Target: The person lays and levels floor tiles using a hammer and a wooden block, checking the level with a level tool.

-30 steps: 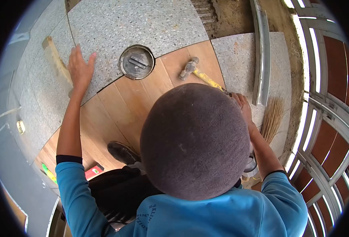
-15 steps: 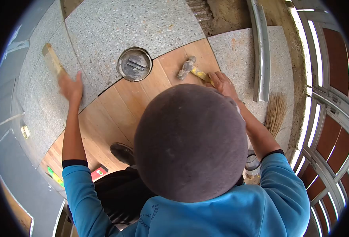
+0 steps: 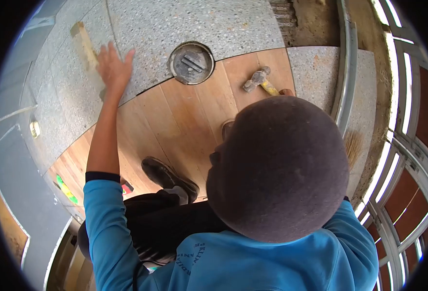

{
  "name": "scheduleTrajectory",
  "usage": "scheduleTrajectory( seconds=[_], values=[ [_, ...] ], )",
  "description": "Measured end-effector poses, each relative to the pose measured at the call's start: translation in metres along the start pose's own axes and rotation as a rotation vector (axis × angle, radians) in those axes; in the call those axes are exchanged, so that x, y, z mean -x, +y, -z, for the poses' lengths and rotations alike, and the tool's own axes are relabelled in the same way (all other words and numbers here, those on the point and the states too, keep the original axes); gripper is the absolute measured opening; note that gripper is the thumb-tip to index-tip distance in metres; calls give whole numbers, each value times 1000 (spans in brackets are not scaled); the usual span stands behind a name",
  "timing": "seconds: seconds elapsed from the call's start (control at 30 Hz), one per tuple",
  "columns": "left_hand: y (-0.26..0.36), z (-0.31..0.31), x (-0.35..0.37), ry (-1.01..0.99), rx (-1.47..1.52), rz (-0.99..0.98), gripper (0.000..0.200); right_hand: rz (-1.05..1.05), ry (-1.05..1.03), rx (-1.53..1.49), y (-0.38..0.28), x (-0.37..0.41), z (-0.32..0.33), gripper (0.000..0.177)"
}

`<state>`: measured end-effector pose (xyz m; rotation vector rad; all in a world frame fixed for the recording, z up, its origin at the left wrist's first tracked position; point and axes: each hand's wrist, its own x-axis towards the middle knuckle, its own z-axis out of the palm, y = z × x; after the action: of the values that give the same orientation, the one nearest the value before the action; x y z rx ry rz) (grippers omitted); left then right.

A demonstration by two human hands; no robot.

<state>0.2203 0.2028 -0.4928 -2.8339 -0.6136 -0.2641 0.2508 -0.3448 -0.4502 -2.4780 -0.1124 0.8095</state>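
My left hand [image 3: 114, 69] is spread over the grey speckled tile [image 3: 146, 29], fingers apart. Right beside and partly under it lies a length of wood [image 3: 84, 42], its far end showing past the fingers. Of my right hand [image 3: 286, 92] only a small part shows, at the handle of a hammer [image 3: 261, 80]; the head in front hides the rest. The hammer, with a grey metal head and yellow handle, rests over the wood-look tile [image 3: 190, 116]. A round metal drain cover [image 3: 191, 63] sits at the joint between the two kinds of tile.
A long metal profile [image 3: 347, 72] lies at the right, with a straw broom [image 3: 353, 148] below it. Metal bars [image 3: 403, 145] line the right side. A green and yellow object [image 3: 67, 189] and a red one [image 3: 126, 188] lie at the lower left. A shoe [image 3: 168, 177] stands on the wood-look tile.
My left hand has opened out its fingers over the wood. The head has turned left and moved right in view, now covering most of my right hand. The whole view has shifted.
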Motion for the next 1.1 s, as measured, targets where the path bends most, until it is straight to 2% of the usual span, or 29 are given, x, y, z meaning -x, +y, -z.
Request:
scheduleTrajectory(
  seconds=[0.1,0.2,0.3,0.4,0.43,0.5,0.6,0.67,0.73,0.83,0.93,1.03,1.07,1.1],
  values=[
    [-28,2,-14,-136,114,349,94,19,60,-56,26,-12,-19,41],
    [-66,16,-8,-380,59,739,111,43,80,-120,37,-13,-20,40],
    [-119,-28,5,-410,134,698,122,58,66,-155,37,-15,-22,40],
    [-128,-35,1,-449,318,709,110,67,54,-178,39,-14,-24,39],
    [-123,-34,5,-338,346,726,106,69,51,-184,40,-15,-24,39],
    [-101,-28,1,-93,398,749,97,77,47,-197,42,-19,-25,38],
    [-48,12,-13,-102,769,797,88,86,44,-235,48,-25,-29,38],
    [-3,30,-20,-56,836,734,85,91,43,-263,50,-29,-31,37],
    [37,45,-32,-207,940,617,85,101,36,-292,55,-32,-33,37],
    [111,45,-38,-149,881,494,88,94,32,-342,61,-30,-36,36],
    [184,57,-42,-191,837,461,91,38,88,-323,15,-3,-3,35],
    [235,59,-45,-183,1057,527,86,-31,125,-269,9,-2,6,34],
    [241,60,-50,-265,1278,530,79,-60,122,-249,12,-1,6,34],
    [249,62,-47,-302,1323,545,79,-74,138,-264,13,2,6,35]
  ],
)
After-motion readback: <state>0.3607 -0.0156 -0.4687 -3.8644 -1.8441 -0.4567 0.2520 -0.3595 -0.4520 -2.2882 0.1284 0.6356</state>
